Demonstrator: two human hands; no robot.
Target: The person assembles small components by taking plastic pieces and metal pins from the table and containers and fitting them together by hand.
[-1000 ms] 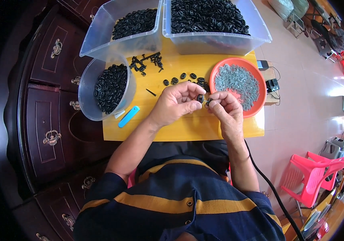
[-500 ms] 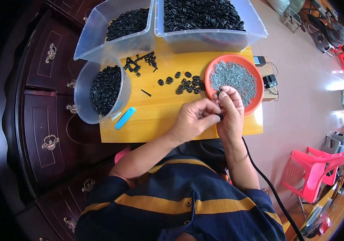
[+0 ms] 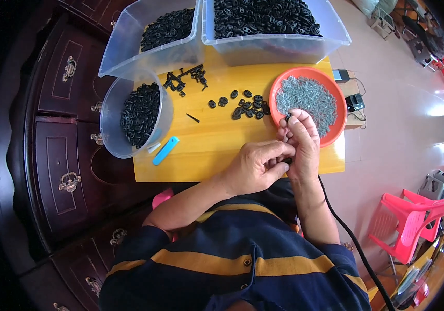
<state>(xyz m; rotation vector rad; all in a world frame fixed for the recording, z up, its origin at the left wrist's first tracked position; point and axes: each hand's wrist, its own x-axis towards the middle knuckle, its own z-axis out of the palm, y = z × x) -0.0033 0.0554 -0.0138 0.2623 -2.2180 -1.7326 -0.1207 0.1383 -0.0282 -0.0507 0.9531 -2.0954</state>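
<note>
You're pinching a small black part (image 3: pixel 287 161) between left hand (image 3: pixel 255 168) and right hand (image 3: pixel 299 142), both closed on it, just below the orange bowl (image 3: pixel 336 132). Right hand is nearer the bowl; part's long axis too hidden to tell.

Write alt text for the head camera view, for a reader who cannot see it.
Seen from above, a person's left hand and right hand meet over a yellow table, pinching a small black part between them beside an orange bowl of small grey metal pieces. Clear tubs of black parts line the table's far and left edges, with loose black parts between.
</note>
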